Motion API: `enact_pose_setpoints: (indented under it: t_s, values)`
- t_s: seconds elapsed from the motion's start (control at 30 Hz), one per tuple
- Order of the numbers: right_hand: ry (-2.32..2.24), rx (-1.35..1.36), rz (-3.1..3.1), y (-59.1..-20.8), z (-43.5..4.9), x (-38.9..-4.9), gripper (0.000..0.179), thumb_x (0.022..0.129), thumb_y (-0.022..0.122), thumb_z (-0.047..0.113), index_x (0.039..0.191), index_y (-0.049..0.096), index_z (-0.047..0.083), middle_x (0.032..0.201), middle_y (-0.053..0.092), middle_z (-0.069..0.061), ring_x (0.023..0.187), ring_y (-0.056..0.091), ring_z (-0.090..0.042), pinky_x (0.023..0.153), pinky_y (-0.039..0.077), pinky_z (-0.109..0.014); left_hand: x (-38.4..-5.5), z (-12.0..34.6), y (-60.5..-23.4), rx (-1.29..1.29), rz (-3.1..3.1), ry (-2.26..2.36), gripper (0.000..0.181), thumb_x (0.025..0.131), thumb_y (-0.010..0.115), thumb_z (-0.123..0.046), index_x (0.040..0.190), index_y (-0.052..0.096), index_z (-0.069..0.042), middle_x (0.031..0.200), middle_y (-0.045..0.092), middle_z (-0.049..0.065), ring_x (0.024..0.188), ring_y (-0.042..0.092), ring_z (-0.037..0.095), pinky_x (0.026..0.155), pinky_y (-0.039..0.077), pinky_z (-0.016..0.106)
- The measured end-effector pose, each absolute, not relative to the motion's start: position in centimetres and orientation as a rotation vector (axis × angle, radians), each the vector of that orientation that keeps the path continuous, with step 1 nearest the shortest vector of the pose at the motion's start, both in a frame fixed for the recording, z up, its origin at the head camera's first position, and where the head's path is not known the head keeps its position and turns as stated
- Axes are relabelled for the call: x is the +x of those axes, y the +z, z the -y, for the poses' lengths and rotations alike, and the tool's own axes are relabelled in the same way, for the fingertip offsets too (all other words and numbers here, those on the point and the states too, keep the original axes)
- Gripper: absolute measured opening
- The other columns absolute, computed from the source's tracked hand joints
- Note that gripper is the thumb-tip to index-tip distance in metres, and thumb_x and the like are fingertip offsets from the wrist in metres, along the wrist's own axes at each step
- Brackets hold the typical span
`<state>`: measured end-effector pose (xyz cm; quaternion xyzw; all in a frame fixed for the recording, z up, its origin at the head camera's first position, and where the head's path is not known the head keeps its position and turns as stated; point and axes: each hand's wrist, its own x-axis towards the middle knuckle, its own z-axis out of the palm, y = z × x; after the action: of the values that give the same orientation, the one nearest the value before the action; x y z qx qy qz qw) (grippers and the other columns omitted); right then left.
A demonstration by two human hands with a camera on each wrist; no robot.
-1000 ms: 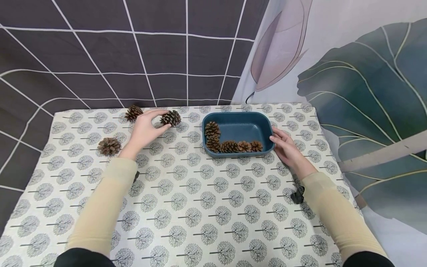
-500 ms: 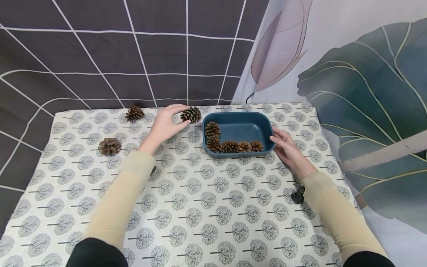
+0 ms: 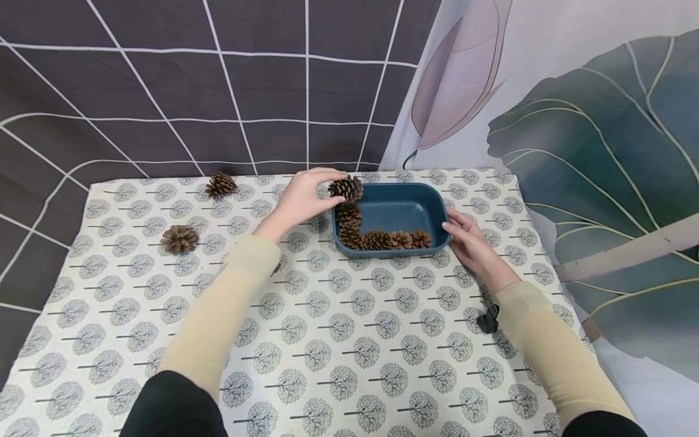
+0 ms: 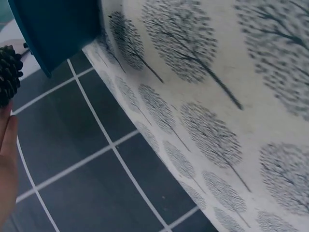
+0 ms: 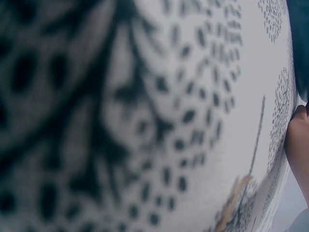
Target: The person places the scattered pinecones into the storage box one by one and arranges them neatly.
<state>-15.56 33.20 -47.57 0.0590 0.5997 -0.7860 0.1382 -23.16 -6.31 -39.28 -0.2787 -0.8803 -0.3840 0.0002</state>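
In the head view my left hand point(image 3: 303, 199) pinches a brown pine cone point(image 3: 347, 189) between thumb and fingers. The cone hangs over the back left corner of a blue rectangular dish point(image 3: 401, 209). Inside the dish, several other pine cones point(image 3: 375, 240) line its left side and front. My right hand point(image 3: 472, 241) grips the dish's right end, thumb at the rim and fingers along the outer wall. The left wrist view has the held cone point(image 4: 7, 75) at its left edge, near the dish's wall point(image 4: 58, 34). Only part of the right hand point(image 5: 300, 140) appears in the right wrist view.
Two loose pine cones lie on the left of the table: one cone point(image 3: 221, 185) by the back edge, another cone point(image 3: 179, 239) nearer. A tree-print cloth point(image 3: 338, 340) covers the table. Behind it hangs a dark gridded curtain point(image 3: 262, 91).
My left hand has carried the pine cone rightward across the back of the table, from beside the loose cones to over the dish. The right hand and the dish stay in place.
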Motion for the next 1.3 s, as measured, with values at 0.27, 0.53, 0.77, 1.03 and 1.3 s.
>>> enact_pose_setpoints:
  t_s: [0.27, 0.53, 0.77, 1.03, 1.3]
  values:
    - [-2.259, 0.189, -1.741, -47.4, -33.3, -15.6, 0.073, 0.108, 0.052, 0.002, 0.168, 0.011, -0.001, 0.177, 0.013, -0.019, 0.123, 0.061, 0.005, 0.106, 0.051, -0.009, -24.3, 4.0, -38.9, -1.066, 2.893, -0.989, 0.046, 0.097, 0.080, -0.027, 0.140, 0.070, -0.013, 0.149, 0.067, 0.007, 0.145, 0.057, 0.028, 0.127, 0.043, 0.042]
    - [-2.345, 0.110, -1.666, -47.9, -33.4, -15.6, 0.047, 0.108, 0.053, 0.000, 0.154, 0.045, 0.007, 0.134, 0.066, 0.012, 0.121, 0.066, -0.002, 0.106, 0.055, -0.014, -24.8, 1.7, -38.3, -1.312, 2.952, -0.722, 0.045, 0.097, 0.079, -0.026, 0.139, 0.071, -0.012, 0.148, 0.067, 0.007, 0.145, 0.058, 0.027, 0.127, 0.043, 0.041]
    - [-2.359, 0.131, -1.661, -47.8, -33.4, -15.5, 0.053, 0.107, 0.057, 0.000, 0.157, 0.040, 0.003, 0.131, 0.068, 0.012, 0.119, 0.067, -0.002, 0.104, 0.055, -0.014, -24.9, 0.3, -39.2, -1.397, 2.990, -0.657, 0.046, 0.097, 0.080, -0.025, 0.139, 0.070, -0.011, 0.149, 0.067, 0.007, 0.146, 0.056, 0.027, 0.129, 0.040, 0.042]
    - [-2.344, 0.132, -1.678, -47.7, -33.3, -15.6, 0.058, 0.107, 0.057, 0.001, 0.161, 0.035, 0.002, 0.131, 0.067, 0.014, 0.120, 0.067, -0.001, 0.104, 0.056, -0.014, -25.0, -0.5, -41.0, -1.431, 2.996, -0.704, 0.045, 0.096, 0.079, -0.026, 0.138, 0.071, -0.011, 0.147, 0.067, 0.007, 0.143, 0.058, 0.028, 0.128, 0.041, 0.041]
    - [-2.340, 0.111, -1.675, -47.9, -33.4, -15.6, 0.067, 0.107, 0.057, 0.001, 0.165, 0.022, -0.004, 0.134, 0.065, 0.013, 0.122, 0.066, -0.002, 0.106, 0.054, -0.014, -25.0, -0.8, -41.5, -1.355, 3.041, -0.809, 0.047, 0.097, 0.079, -0.027, 0.140, 0.069, -0.011, 0.148, 0.067, 0.008, 0.144, 0.058, 0.027, 0.128, 0.042, 0.041]
